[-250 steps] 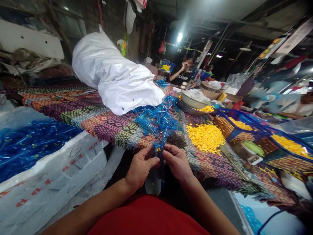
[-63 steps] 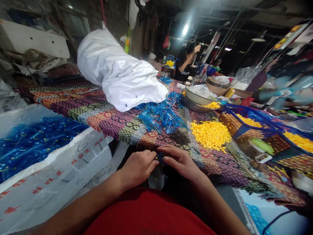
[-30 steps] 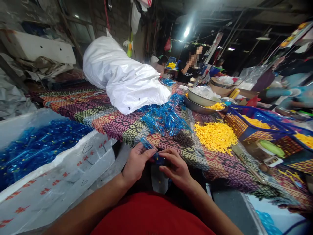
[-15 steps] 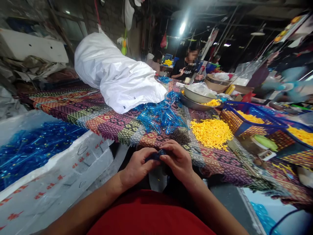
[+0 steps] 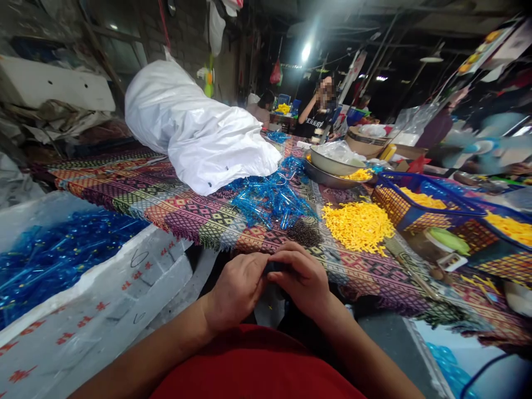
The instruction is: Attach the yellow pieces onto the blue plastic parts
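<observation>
My left hand and my right hand meet at the fingertips just in front of the table edge. Between them a bit of a small dark blue plastic piece shows; most of it is hidden behind the fingers of my left hand, which curl round it. The bent thumb and fingers of my right hand close on its other side. Just beyond the hands, on the patterned cloth, lie a heap of tiny dark bits, a pile of clear blue plastic pieces and a heap of small yellow pieces.
A big white sack rests on the table's left part. A foam box with blue pieces stands at the left. Stacked metal bowls and blue baskets with yellow pieces are at the right. A person sits across the table.
My left hand has turned and closed further over the blue piece, hiding most of it. Across the table, the person has raised a hand to the head.
</observation>
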Motion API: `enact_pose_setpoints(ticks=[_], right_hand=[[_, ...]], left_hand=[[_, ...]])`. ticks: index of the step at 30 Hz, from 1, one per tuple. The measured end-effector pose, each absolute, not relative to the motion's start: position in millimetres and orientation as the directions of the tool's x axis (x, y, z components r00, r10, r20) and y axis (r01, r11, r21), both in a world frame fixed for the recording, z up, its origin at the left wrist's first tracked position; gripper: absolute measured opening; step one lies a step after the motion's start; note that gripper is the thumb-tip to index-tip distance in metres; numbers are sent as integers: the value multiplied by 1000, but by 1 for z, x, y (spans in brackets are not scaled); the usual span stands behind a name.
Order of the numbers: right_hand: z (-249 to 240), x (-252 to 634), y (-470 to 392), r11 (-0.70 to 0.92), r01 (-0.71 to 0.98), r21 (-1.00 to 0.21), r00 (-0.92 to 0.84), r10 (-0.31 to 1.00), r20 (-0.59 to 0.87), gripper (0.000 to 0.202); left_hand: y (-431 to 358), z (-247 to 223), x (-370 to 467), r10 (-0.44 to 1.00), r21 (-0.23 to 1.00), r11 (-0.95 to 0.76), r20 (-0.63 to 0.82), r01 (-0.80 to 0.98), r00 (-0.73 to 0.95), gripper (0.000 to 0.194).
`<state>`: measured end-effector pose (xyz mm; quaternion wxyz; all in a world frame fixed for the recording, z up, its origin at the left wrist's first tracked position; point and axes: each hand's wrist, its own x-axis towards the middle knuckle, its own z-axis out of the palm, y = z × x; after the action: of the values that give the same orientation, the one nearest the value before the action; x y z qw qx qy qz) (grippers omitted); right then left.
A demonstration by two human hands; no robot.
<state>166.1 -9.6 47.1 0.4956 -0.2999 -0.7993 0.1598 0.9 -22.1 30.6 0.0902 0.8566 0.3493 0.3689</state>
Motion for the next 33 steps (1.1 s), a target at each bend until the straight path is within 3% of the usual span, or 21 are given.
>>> enact_pose_setpoints(ticks=[6, 10, 13, 15, 17, 19, 21, 23, 25, 29, 33], right_hand=[[52, 159, -19, 811, 346, -472, -346, 578, 739, 14], [39, 161, -11, 708, 282, -648, -230, 705, 671, 8], [28, 175, -1, 543, 178, -820, -125, 839, 529, 13], [28, 185, 5, 516, 225, -827, -152, 857, 493, 16], [34, 192, 9, 608, 388, -693, -270, 794, 545, 19], [45, 192, 10, 723, 523, -451, -457, 685, 568, 26], [53, 188, 11, 798, 552, -242, -631, 589, 504, 28], [52, 182, 13, 828, 542, -147, -726, 549, 414, 23], [42, 179, 15, 841, 523, -135, -760, 532, 373, 21], [15, 183, 21, 830, 532, -169, -722, 549, 421, 21], [5, 188, 23, 735, 566, -373, -454, 655, 604, 22]], left_hand=[[-26, 34, -1, 667, 435, -745, 519, 506, 535, 18], [-18, 37, -8, 711, 492, -702, 441, 516, 547, 26], [-12, 42, -20, 750, 428, -660, 349, 617, 561, 32], [-9, 44, -27, 783, 347, -622, 286, 702, 553, 24], [-8, 45, -29, 793, 258, -607, 255, 752, 553, 17], [-8, 44, -25, 780, 178, -618, 266, 766, 567, 16], [-7, 41, -19, 745, 124, -652, 289, 748, 601, 16], [-6, 36, -13, 715, 88, -681, 296, 727, 634, 17], [-6, 30, -10, 704, 73, -694, 275, 716, 655, 18], [-6, 23, -20, 728, 180, -679, 292, 712, 620, 18], [-3, 26, -33, 837, 543, -522, 474, 658, 273, 46]])
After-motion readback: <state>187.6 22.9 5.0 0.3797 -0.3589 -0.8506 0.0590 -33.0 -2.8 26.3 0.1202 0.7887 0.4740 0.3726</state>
